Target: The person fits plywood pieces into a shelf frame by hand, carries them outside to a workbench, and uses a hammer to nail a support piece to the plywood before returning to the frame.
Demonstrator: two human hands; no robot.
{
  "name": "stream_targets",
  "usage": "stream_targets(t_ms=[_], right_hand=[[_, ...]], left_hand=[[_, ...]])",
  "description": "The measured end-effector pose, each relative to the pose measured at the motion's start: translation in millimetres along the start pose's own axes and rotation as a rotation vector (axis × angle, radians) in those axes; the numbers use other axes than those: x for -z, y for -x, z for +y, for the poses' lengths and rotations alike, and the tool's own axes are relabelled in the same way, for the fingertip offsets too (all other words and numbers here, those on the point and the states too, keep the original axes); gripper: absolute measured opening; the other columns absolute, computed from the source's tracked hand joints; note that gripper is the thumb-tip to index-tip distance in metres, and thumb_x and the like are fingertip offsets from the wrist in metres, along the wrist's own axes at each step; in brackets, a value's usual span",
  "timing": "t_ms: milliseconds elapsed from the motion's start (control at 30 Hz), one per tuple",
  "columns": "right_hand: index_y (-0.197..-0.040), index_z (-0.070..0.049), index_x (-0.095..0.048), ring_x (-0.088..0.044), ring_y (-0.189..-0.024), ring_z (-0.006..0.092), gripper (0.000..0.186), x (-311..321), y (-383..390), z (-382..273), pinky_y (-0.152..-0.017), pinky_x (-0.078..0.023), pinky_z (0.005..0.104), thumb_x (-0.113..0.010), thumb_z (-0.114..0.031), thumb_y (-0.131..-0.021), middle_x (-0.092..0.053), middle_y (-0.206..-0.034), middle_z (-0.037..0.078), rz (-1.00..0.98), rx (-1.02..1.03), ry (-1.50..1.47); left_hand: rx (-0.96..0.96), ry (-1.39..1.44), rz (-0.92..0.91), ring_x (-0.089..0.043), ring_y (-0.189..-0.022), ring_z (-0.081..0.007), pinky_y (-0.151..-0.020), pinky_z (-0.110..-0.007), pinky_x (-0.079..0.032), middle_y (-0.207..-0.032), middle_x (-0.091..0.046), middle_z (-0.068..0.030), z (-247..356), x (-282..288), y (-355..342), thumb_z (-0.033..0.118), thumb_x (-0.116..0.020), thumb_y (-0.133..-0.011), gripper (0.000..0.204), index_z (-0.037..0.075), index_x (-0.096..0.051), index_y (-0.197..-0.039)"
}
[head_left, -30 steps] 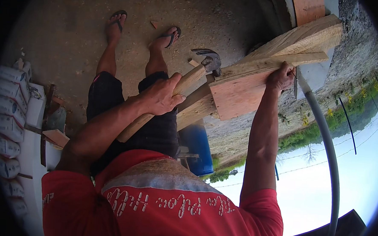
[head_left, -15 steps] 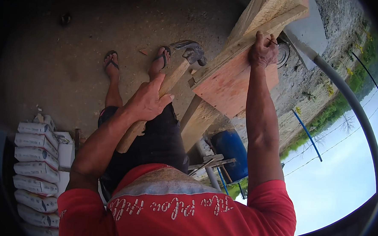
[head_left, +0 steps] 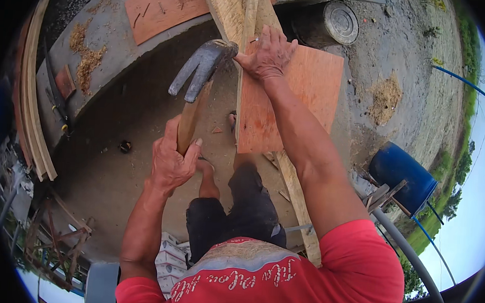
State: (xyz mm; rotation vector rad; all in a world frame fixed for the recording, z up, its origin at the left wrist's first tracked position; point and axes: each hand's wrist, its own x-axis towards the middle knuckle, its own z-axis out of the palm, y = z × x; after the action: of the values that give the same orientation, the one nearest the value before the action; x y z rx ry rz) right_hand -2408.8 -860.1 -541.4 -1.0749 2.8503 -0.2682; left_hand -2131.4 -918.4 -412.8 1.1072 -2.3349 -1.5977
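Since the earlier frame, the hammer (head_left: 198, 94) has swung up beside the right thumb, one hammer gripped by its handle in the left hand (head_left: 174, 153). The right hand (head_left: 269, 54), previously pinching, now lies with fingers extended on one plywood square (head_left: 309, 83), below the planks. One blue barrel (head_left: 403, 176) lies right.
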Motion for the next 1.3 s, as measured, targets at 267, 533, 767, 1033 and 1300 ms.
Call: stream_targets(t_ms=[267, 533, 767, 1033, 1300], right_hand=[[-0.140, 0.000, -0.041, -0.035, -0.137, 0.0288, 0.101, 5, 1, -9, -0.114, -0.010, 0.0656, -0.072, -0.060, -0.066, -0.042, -0.142, 0.014, -0.082, -0.017, -0.068], [-0.139, 0.000, -0.041, -0.035, -0.137, 0.0297, 0.097, 5, -2, -13, -0.113, -0.011, 0.0671, -0.071, -0.055, -0.066, -0.045, -0.140, 0.017, -0.100, -0.012, -0.136], [-0.139, 0.001, -0.041, -0.035, -0.137, 0.0289, 0.098, -31, -5, 16, -0.113, -0.011, 0.0678, -0.072, -0.054, -0.064, -0.043, -0.140, 0.017, -0.059, -0.040, -0.021], [-0.139, 0.001, -0.041, -0.035, -0.136, 0.0287, 0.096, 4, -4, -11, -0.113, -0.010, 0.0684, -0.073, -0.051, -0.064, -0.043, -0.141, 0.016, -0.078, 0.003, -0.117], [-0.145, -0.004, -0.036, -0.031, -0.140, 0.0269, 0.109, 4, 1, -2, -0.115, -0.009, 0.0633, -0.074, -0.062, -0.061, -0.038, -0.147, 0.013, -0.057, 0.012, -0.045]], left_hand=[[0.082, -0.398, -0.290, -0.065, -0.073, -0.0427, -0.063, -0.044, -0.052, -0.080, -0.065, -0.0191, 40, 10, -68, 0.006, -0.067, -0.083, 0.039, 0.005, -0.050, -0.119], [-0.252, -0.402, -0.190, -0.064, -0.073, -0.0432, -0.061, -0.045, -0.051, -0.079, -0.063, -0.0231, 36, 19, -88, 0.005, -0.067, -0.082, 0.037, 0.004, -0.048, -0.114], [-0.267, -0.352, -0.162, -0.063, -0.071, -0.0350, -0.062, -0.043, -0.049, -0.077, -0.063, -0.0191, 77, 22, -96, 0.005, -0.065, -0.085, 0.025, 0.001, -0.052, -0.106], [0.039, -0.573, -0.376, -0.058, -0.074, -0.0475, -0.064, -0.045, -0.046, -0.073, -0.057, -0.0276, 29, 29, -117, 0.010, -0.061, -0.086, 0.021, 0.004, -0.052, -0.103], [0.457, 0.022, -0.175, -0.063, -0.067, -0.0207, -0.062, -0.035, -0.049, -0.069, -0.058, -0.0092, 3, 7, -22, 0.011, -0.067, -0.084, 0.022, 0.003, -0.052, -0.097]])
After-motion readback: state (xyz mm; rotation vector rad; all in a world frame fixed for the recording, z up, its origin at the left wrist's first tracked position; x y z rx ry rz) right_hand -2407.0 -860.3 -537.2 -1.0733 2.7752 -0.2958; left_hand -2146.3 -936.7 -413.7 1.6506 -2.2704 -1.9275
